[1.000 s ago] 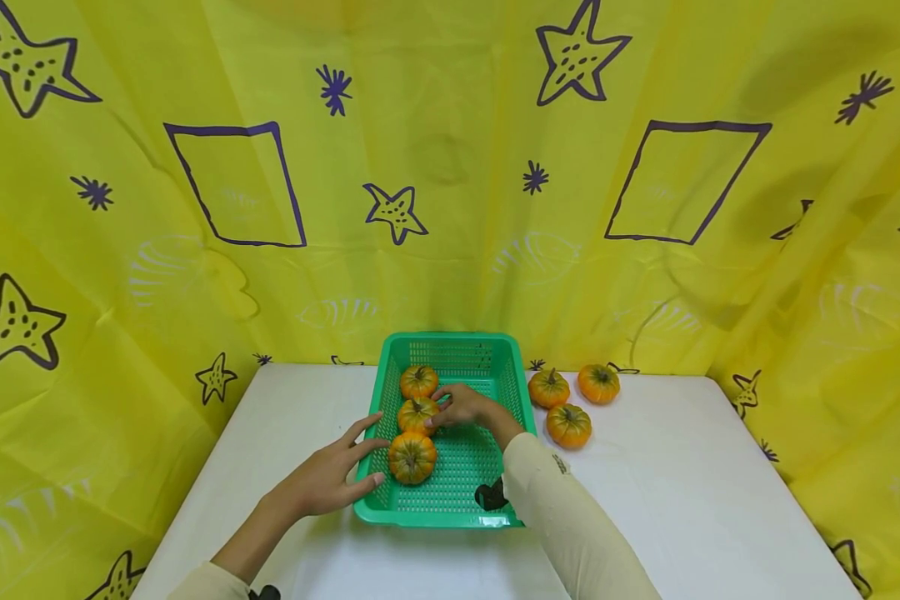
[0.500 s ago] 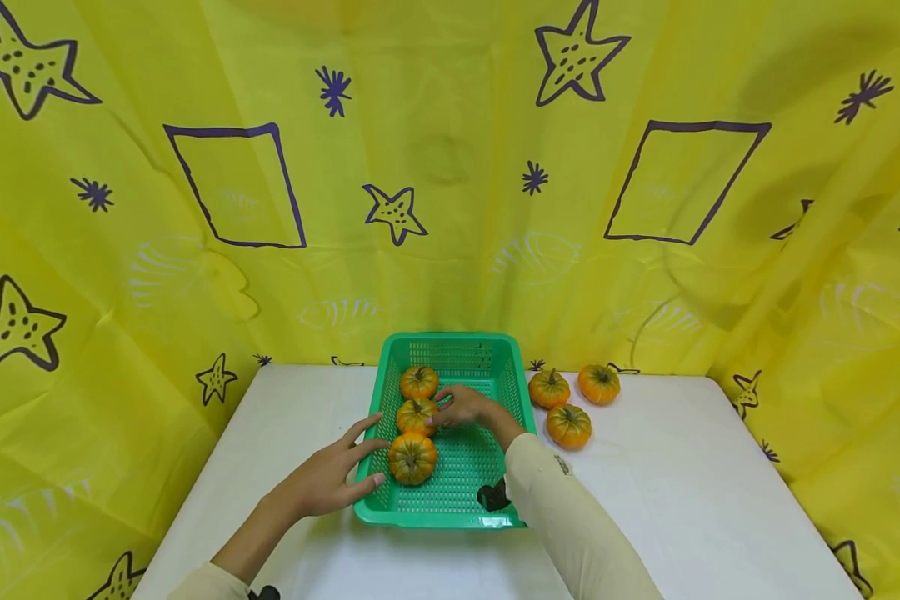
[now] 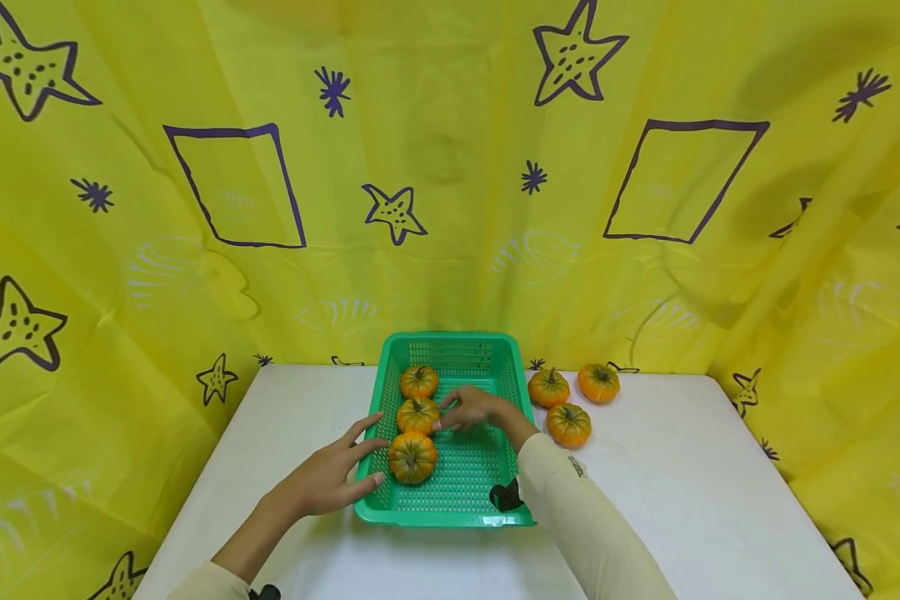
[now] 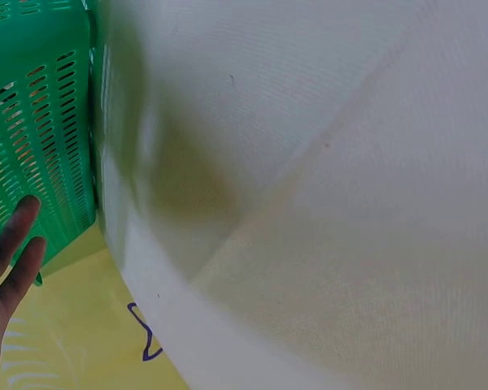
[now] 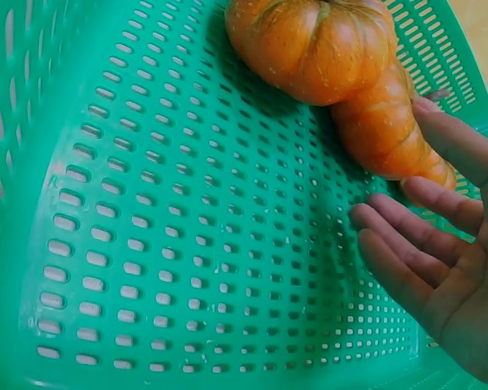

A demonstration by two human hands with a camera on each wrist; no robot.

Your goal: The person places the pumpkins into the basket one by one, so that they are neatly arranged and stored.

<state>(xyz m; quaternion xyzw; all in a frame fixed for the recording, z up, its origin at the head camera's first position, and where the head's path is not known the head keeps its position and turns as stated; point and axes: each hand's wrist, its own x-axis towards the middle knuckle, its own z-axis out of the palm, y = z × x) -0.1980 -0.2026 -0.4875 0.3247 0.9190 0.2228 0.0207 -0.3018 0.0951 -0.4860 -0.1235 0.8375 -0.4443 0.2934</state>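
A green plastic basket point(image 3: 465, 508) sits on the table, with three small orange pumpkins lined up along its left side: a front pumpkin point(image 3: 412, 457), a middle pumpkin point(image 3: 417, 415) and a back pumpkin point(image 3: 418, 382). My right hand point(image 3: 474, 410) is inside the basket beside the middle pumpkin. In the right wrist view its fingers point(image 5: 407, 236) are spread loosely with nothing gripped; the thumb is close to the middle pumpkin, and I cannot tell if it touches. My left hand point(image 3: 330, 475) rests at the basket's left rim, fingers extended, also partly seen by the basket wall in the left wrist view.
Outside the basket, on the right, a cluster of three more pumpkins lies on the white table point(image 3: 690, 483): a near pumpkin point(image 3: 569, 426), a left pumpkin point(image 3: 548, 388) and a right pumpkin point(image 3: 598, 384). A yellow patterned curtain point(image 3: 450, 275) encloses the table's back and sides.
My right hand has drawn slightly to the right, off the middle pumpkin, and its fingers have loosened. The pumpkins, the basket and my left hand have stayed put.
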